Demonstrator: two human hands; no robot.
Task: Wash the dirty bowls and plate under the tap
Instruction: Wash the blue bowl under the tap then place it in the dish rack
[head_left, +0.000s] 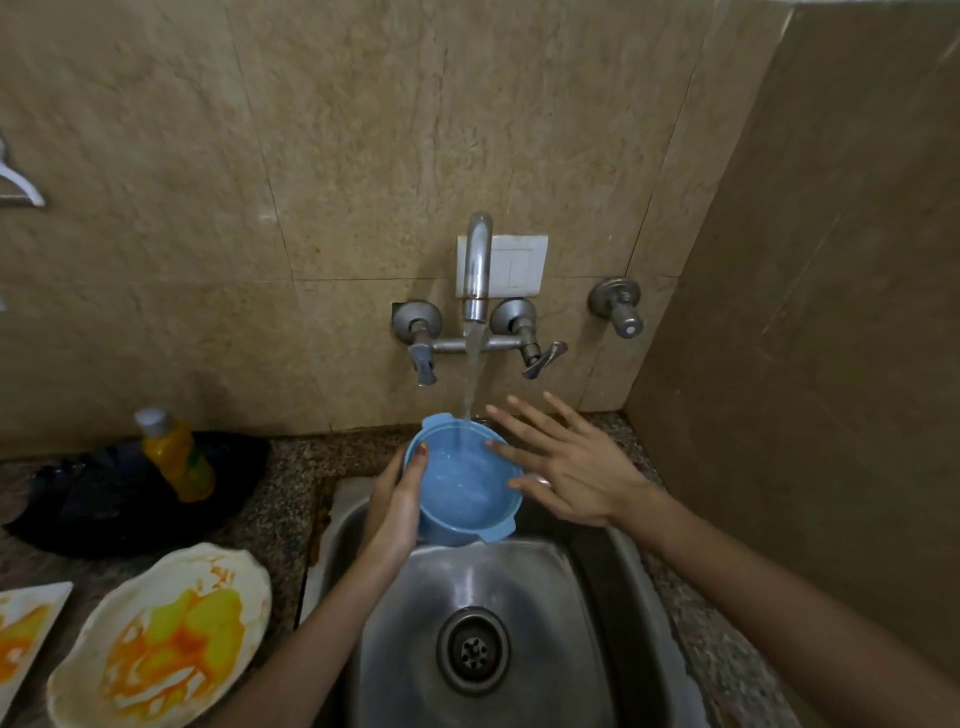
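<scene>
The left hand (392, 506) grips the left rim of a blue bowl (462, 488), holding it over the sink (519, 587) under the running tap (477, 270). The right hand (576, 467) is spread, its straight fingers at the bowl's right rim. A stained plate (166, 634) lies on the table (280, 499) to the left.

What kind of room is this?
Probably a home kitchen, at the washing-up spot: a steel sink, a wall tap running into a blue bowl, and a food-stained plate waiting on the stone counter.
</scene>
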